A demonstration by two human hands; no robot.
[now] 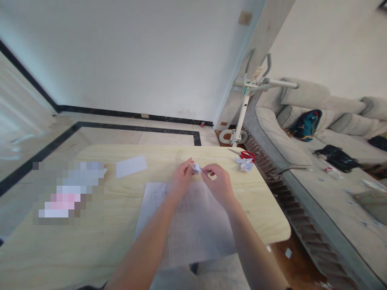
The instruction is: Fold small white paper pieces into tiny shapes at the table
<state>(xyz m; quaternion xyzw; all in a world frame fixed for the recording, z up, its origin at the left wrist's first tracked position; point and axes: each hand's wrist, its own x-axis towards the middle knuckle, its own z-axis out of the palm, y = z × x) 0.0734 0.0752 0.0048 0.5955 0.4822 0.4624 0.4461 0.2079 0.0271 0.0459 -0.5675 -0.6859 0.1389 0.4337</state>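
Both hands meet over the big printed sheet [193, 219] on the worktop [90, 241]: left hand [181, 179] and right hand [219, 183] have fingers pinched on a small folded paper piece [196, 168]. It looks partly folded, maybe halfway, hard to tell. Beyond the sheet to the right lie red scissors [246, 155] beside scraps [245, 164].

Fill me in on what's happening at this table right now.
A person sits at a light wooden table, pinching a small folded piece of white paper between both hands, the left hand and right hand, just above a large thin sheet spread in front of them. A small blank paper lies further out to the left. Red-handled scissors sit beside paper scraps near the table's far right edge.
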